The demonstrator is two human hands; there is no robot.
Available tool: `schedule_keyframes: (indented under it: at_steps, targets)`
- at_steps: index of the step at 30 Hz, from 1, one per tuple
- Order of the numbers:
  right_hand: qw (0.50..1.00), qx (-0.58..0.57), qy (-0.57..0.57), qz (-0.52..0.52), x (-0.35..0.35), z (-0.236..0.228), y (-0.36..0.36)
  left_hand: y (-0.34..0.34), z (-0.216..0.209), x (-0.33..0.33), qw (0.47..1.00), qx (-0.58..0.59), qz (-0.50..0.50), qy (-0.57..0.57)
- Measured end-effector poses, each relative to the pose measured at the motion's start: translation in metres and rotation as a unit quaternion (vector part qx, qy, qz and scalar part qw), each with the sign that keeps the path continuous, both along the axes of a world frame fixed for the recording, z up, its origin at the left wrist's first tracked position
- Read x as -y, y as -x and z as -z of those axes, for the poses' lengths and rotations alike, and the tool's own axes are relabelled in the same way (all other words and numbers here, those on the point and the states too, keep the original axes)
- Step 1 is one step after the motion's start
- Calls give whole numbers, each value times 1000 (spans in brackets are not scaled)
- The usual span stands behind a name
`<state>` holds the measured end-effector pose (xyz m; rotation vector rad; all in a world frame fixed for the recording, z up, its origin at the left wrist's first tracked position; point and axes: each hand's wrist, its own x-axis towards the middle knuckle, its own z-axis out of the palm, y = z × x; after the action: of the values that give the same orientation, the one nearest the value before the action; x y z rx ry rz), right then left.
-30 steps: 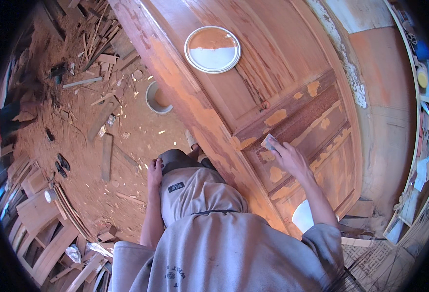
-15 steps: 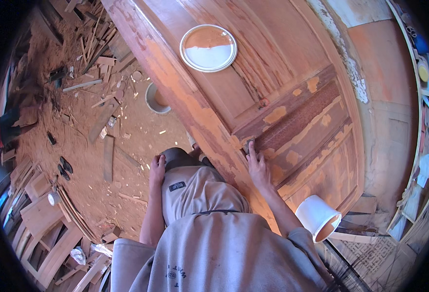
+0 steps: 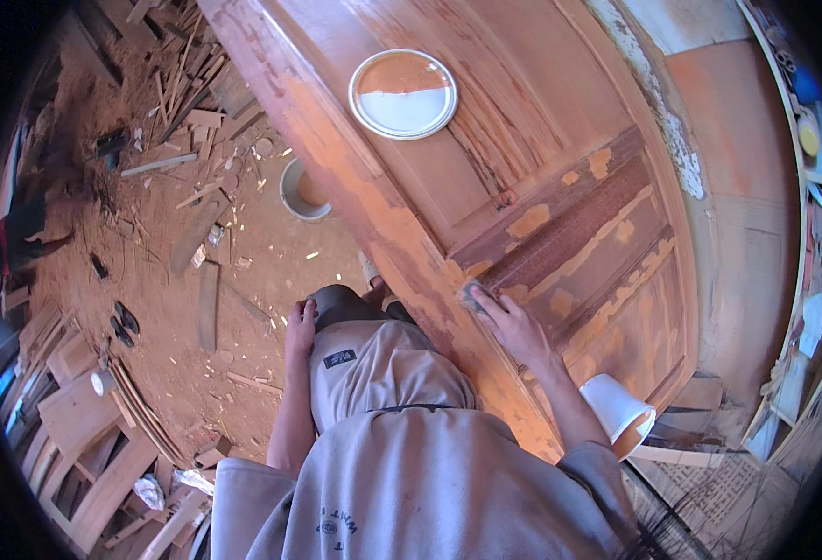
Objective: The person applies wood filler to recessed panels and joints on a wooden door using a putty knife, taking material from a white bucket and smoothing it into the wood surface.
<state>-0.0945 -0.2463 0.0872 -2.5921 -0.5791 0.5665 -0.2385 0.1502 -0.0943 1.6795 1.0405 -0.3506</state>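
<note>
A wooden panelled door [image 3: 560, 215], smeared with orange-tan filler in patches, lies in front of me and to my right. My right hand [image 3: 513, 327] presses a small grey pad, which looks like folded sandpaper [image 3: 471, 295], onto the filler-streaked near rail of the door. The fingers lie over the pad and cover part of it. My left hand [image 3: 302, 315] rests on my knee, holding nothing that I can see, its fingers loosely bent.
A round white lid [image 3: 403, 101] with orange-tan filler lies on the door's upper panel. At the lower right a white bucket [image 3: 616, 411] is tipped over. Another bucket [image 3: 302, 191] stands on the sawdust-strewn floor, with wood offcuts [image 3: 89, 420] and black sandals [image 3: 123, 322] farther left.
My right hand has slid a little toward me, its fingers now flatter over the grey pad on the rail. The left hand stays on the knee.
</note>
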Motion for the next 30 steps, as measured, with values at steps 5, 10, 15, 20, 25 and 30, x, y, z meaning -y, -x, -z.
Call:
schedule_keyframes:
  at_steps: [5,10,15,20,25,30]
  targets:
    - [975,-28,152,-159,-3,-4,-47,-12,-10,6,1000,8,10,4]
    - [962,0,192,-193,11,-13,-70,7,-9,2,999,17,-27,6]
    - [945,-49,290,-145,46,-38,-100,20,2,-1,999,20,-27,13]
    - [992,42,-100,72,58,-60,-91,20,8,-4,999,18,-27,-3]
    - [775,-211,-404,439,37,-52,-17,11,11,-3,998,-19,35,-43]
    - [544,-313,-582,517,-1,-28,50,9,9,-8,995,17,71,-65]
